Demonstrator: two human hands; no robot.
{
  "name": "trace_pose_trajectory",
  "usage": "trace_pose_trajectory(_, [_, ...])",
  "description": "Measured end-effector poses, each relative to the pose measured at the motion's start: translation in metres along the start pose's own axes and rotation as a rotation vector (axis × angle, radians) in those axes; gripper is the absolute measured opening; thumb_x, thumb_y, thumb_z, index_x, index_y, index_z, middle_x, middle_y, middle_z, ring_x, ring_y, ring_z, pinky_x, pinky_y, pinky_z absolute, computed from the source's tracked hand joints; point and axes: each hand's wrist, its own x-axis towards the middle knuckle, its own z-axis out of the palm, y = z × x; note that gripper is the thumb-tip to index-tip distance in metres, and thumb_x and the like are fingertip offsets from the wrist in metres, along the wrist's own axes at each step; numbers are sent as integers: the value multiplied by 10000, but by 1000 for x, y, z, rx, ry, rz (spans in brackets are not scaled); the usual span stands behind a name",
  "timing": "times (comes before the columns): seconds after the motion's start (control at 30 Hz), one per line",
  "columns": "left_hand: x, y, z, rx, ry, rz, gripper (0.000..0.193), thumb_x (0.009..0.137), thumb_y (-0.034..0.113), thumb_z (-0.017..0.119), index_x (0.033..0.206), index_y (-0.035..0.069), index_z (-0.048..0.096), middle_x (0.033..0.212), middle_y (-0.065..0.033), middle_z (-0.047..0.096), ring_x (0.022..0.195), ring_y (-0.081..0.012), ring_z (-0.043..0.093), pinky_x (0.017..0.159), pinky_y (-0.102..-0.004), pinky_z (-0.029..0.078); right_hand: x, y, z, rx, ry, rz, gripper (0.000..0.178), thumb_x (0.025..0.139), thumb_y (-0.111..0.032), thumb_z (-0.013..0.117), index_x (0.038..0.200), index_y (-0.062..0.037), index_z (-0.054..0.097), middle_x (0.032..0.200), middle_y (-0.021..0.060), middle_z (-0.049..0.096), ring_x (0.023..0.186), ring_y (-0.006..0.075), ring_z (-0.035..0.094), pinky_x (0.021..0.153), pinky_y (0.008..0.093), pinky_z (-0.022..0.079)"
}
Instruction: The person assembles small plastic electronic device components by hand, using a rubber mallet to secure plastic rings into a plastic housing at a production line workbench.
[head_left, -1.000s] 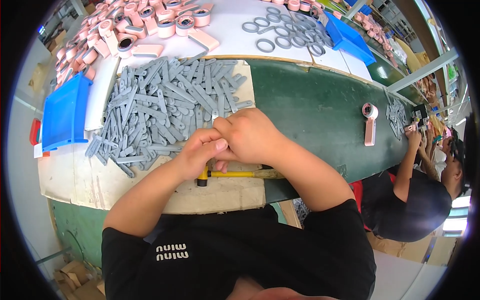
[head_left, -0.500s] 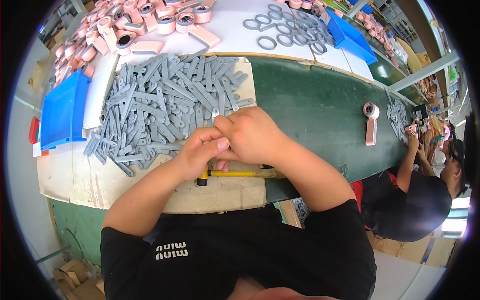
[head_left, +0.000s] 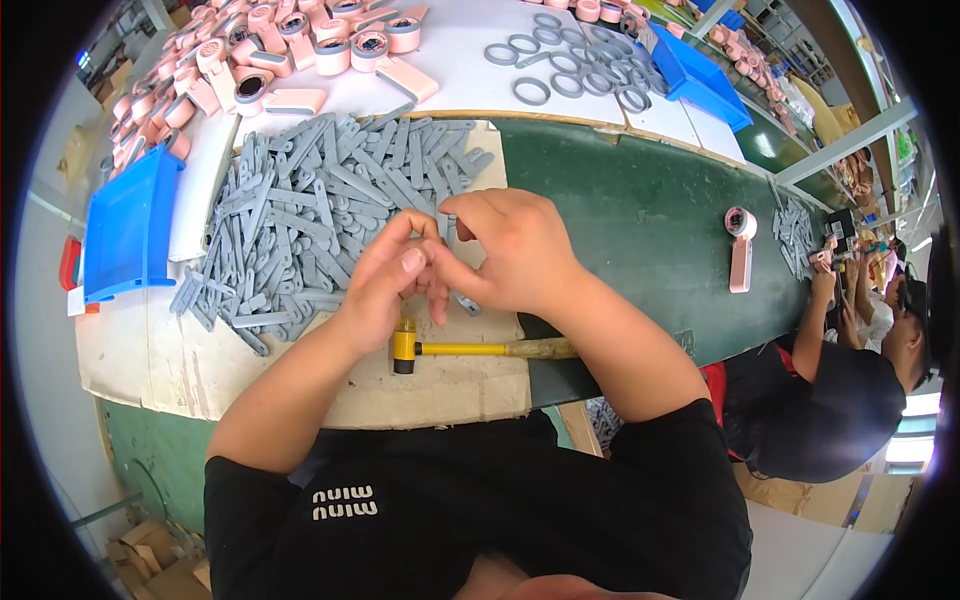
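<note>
My left hand [head_left: 385, 280] is closed, its fingers curled and its thumb pressed near my right thumb. Curved over from the other side, my right hand [head_left: 525, 250] has its index finger lifted off its thumb, and its other fingers are mostly hidden. A grey plastic strip [head_left: 466, 303] shows partly between and below the hands; the fingers cover most of it. Just beyond them spreads a heap of similar grey strips [head_left: 300, 215] on the cardboard sheet [head_left: 200, 365]. Under my wrists lies a hammer [head_left: 460, 349] with a yellow handle and a black-tipped yellow head.
Pink handheld fans [head_left: 330, 50] crowd the far left, with grey rings [head_left: 565, 85] to their right. Blue trays [head_left: 130, 225] [head_left: 700, 75] stand at either side. One pink fan [head_left: 740, 250] lies on the green tabletop [head_left: 640, 210]. A co-worker [head_left: 830, 410] sits at the right.
My hands have loosened from a tight clasp. The right hand has lifted slightly away and its index finger has opened out. More of the hammer's head now shows.
</note>
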Motion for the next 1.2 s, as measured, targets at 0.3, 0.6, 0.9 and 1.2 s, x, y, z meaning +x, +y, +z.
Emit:
trace_pose_trajectory(0.3, [1, 6, 6, 101, -39, 14, 658, 1028, 454, 539, 1483, -2, 404, 934, -144, 647, 686, -192, 626, 661, -319, 537, 1, 6, 3, 134, 22, 101, 126, 859, -119, 781, 898, -33, 697, 774, 111, 697, 666, 293, 690, 597, 373, 540])
trace_pose_trajectory(0.6, [-2, 12, 6, -26, -54, -18, 698, 1035, 547, 442, 1483, 12, 471, 868, -134, 647, 721, -205, 628, 651, -330, 537, 5, 23, -6, 456, -139, 166, 103, 950, -113, 724, 920, -23, 683, 750, 116, 688, 681, 231, 679, 628, 339, 524])
trace_pose_trajectory(0.9, [0, 9, -3, -196, -192, -41, 746, 1017, 617, 407, 1469, 34, 516, 867, -125, 651, 715, -213, 616, 674, -329, 514, 5, 23, -15, 476, -266, 210, 117, 972, -118, 680, 923, -12, 688, 700, 91, 665, 622, 170, 623, 565, 317, 483])
trace_pose_trajectory(1.2, [4, 1, -6, -60, -309, -55, 682, 1059, 576, 408, 1527, 91, 505, 947, -113, 660, 795, -209, 642, 738, -345, 529, -5, -5, -48, 288, -229, 147, 135, 952, -124, 715, 880, -13, 689, 694, 97, 642, 593, 210, 589, 560, 332, 469])
